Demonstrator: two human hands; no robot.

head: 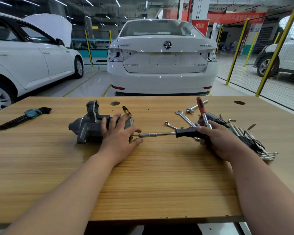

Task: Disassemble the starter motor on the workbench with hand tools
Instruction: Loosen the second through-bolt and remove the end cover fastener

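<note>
Starter motor (88, 128) on workbench (143, 184) clasped by left hand (119, 133), fingers curled over housing; right hand (215, 138) fisted round black driver (185, 132) handle, shaft level, tip at motor's end.

The starter motor (87, 128) lies left of centre on the counter (159, 175), a hex key set (24, 117) far to its left. A driver (159, 134) reaches from its right end toward the wrenches (185, 118) at the right. A car (161, 65) stands behind the counter.

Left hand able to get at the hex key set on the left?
Likely, but not freely: only bare bench separates the left hand from the hex key set, yet it grips the starter motor.
</note>
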